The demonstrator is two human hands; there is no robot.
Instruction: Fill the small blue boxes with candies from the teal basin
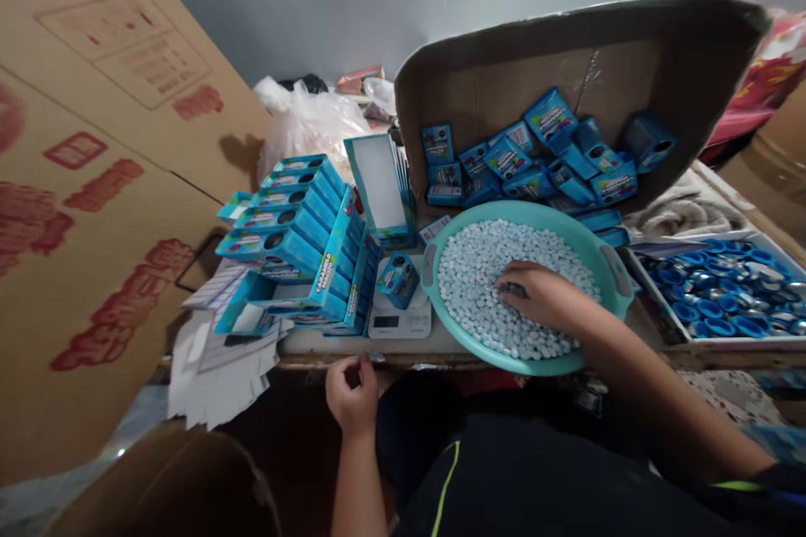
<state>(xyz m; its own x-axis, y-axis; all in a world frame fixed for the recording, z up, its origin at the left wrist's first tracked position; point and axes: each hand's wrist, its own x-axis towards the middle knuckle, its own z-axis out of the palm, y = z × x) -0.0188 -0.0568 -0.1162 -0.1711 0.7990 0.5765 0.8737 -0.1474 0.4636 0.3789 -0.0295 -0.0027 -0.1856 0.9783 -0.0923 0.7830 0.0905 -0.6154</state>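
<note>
My right hand reaches into a turquoise basin filled with small pale-blue and white candies. Its fingers curl downward among them, around something dark that is mostly hidden. Close to the table's front edge, my left hand is closed, thumb against fingers; what it may hold does not show. Between the hands stands a white digital scale with a small blue box on it. Left of the scale, blue display cartons hold rows of similar boxes.
Behind the basin, a large cardboard box lies with many blue candy boxes inside. A white tray of blue-rimmed, silvery pieces sits at right. Paper sheets overhang the left edge beside a tall carton.
</note>
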